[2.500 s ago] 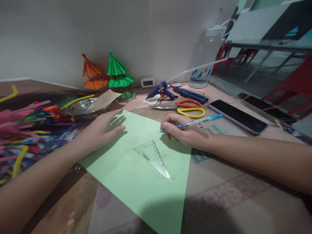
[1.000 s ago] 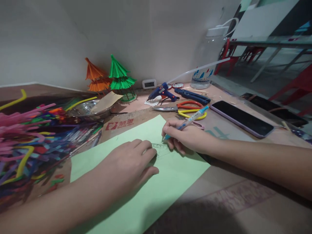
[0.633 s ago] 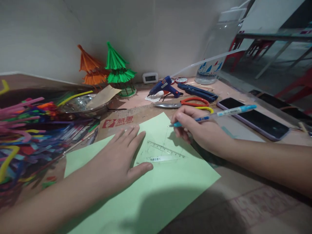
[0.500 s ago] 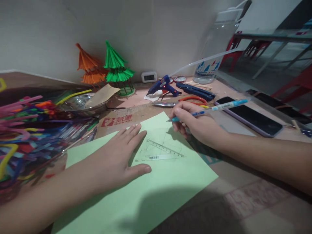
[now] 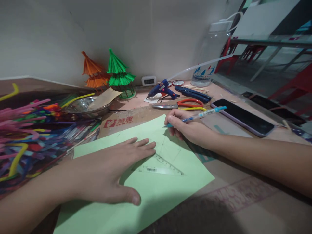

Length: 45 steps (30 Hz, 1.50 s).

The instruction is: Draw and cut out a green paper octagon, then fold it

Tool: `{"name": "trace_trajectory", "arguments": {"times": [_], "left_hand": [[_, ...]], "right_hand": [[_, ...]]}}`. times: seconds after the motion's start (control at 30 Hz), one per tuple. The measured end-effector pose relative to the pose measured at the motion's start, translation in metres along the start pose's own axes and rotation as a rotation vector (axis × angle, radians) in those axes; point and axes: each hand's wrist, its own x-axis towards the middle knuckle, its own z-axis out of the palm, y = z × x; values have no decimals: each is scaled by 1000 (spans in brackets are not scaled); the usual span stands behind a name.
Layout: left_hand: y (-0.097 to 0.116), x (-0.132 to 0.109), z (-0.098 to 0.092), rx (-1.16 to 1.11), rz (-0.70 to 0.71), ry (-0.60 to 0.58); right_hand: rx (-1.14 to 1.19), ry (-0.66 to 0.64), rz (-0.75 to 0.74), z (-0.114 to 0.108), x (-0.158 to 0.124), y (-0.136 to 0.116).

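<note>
Head camera view: the step in hand looks like line drawing with a straightedge on a light green sheet of paper (image 5: 168, 195), which spreads from the centre to the lower edge of the frame on printed cardboard (image 5: 258, 195). Faint drawn lines (image 5: 163, 144) show just right of centre, above a clear plastic set square (image 5: 162, 167). As a judgement, a further ruled stroke calls for seating the set square's edge along the chosen points, pressing it steady and bringing the writing point down to that edge; at present the point is well apart from it.

Left hand (image 5: 109, 172) reaches in from the lower left, palm down and flat, four fingers extended close together, thumb spread wide toward the bottom of the frame. It grips nothing; its fingertips cover the set square's upper corner, though whether they press on it I cannot tell.

Right hand (image 5: 186, 128), its wrist coming from the right edge, pinches a blue-tipped pen (image 5: 207, 112) between thumb and curled fingers, the barrel slanting up to the right. The tip is near the sheet's top corner; contact is unclear.
</note>
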Motion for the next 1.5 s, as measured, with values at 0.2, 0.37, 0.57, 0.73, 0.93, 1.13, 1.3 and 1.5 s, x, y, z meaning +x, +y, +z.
{"name": "trace_trajectory", "arguments": {"times": [0.2, 0.37, 0.57, 0.73, 0.93, 1.13, 1.3, 1.5], "left_hand": [[-10, 6, 6, 91, -259, 292], [-43, 9, 17, 126, -432, 351], [-56, 5, 19, 71, -468, 328], [-60, 3, 15, 7, -455, 320], [-69, 0, 7, -130, -509, 243], [-68, 7, 3, -154, -524, 264], [-69, 6, 2, -202, -324, 186], [-73, 9, 9, -99, -316, 294]], "right_hand": [[-7, 2, 62, 0, -1, -4], [-15, -27, 49, 0, -1, -4], [-27, -40, 32, -1, -2, -2], [-50, -42, 37, 0, -1, -4], [-81, -45, 50, 0, -1, -3], [-81, -8, -20, -1, -2, 0], [-63, 4, -34, -2, -3, 2], [-69, -60, -10, 1, -3, 0]]}}
